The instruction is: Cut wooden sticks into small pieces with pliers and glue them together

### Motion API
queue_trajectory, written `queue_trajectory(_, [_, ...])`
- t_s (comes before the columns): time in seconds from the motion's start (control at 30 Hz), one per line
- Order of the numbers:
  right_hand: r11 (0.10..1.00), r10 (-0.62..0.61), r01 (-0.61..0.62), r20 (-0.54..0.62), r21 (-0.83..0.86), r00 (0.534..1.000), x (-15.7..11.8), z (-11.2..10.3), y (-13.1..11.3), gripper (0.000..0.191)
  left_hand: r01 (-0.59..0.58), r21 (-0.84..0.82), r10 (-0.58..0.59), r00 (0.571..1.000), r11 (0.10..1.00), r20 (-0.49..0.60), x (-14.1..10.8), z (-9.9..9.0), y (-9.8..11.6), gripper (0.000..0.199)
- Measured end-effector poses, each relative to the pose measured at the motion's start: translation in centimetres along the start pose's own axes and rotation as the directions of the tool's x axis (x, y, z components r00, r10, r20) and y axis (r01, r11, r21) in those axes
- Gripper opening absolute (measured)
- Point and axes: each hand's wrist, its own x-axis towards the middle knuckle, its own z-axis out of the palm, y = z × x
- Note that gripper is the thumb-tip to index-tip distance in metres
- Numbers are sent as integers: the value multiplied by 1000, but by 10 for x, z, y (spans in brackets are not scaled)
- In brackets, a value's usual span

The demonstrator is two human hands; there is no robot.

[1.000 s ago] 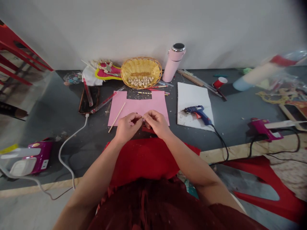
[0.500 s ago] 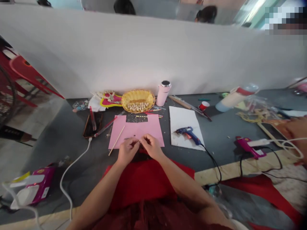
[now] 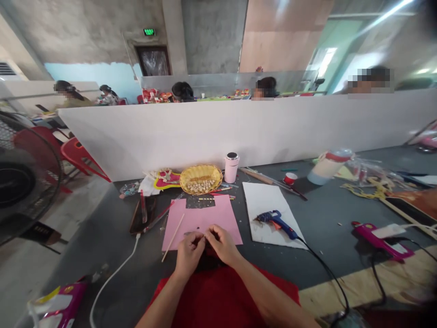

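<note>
My left hand [image 3: 190, 253] and my right hand [image 3: 221, 244] meet fingertip to fingertip over the near edge of a pink sheet [image 3: 201, 218]. Both are closed in a pinch. Whatever sits between the fingertips is too small to make out. On the sheet, left of my hands, lies a thin wooden stick [image 3: 173, 238]. A small dark speck [image 3: 198, 228] is on the paper just beyond my fingers. Farther back stands a yellow woven basket [image 3: 186, 172] with many small pale pieces in it.
Right of the sheet, a blue glue gun [image 3: 277, 223] rests on a white board [image 3: 254, 198], its cord running toward me. A pink bottle [image 3: 231, 169] stands by the white partition [image 3: 164, 136]. At left are a dark tray [image 3: 136, 223], a white cable [image 3: 114, 269] and a fan [image 3: 23, 173].
The camera has tilted up, so the table sits lower in view and people beyond the partition show. My hands keep the same pinch at nearly the same spot over the sheet.
</note>
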Motion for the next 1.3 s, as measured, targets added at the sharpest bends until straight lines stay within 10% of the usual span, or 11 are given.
queue_trajectory(0.5, [992, 117, -123, 134, 41, 984, 4, -8, -4, 29, -24, -31, 23, 999, 999, -29, -1, 0, 1, 20])
queue_trajectory(0.77, [876, -39, 108, 153, -470, 987, 42, -37, -10, 23, 37, -229, -71, 988, 973, -140, 2, -1, -7, 25])
queue_trajectory(1.03, [805, 53, 34, 129, -592, 990, 81, -43, 20, 14, 21, -397, -131, 959, 917, -251, 7, -4, -12, 23])
queue_trajectory(1.3, [811, 78, 13, 131, -585, 988, 54, -61, 4, 24, 47, -424, -164, 956, 904, -244, 7, 1, -17, 24])
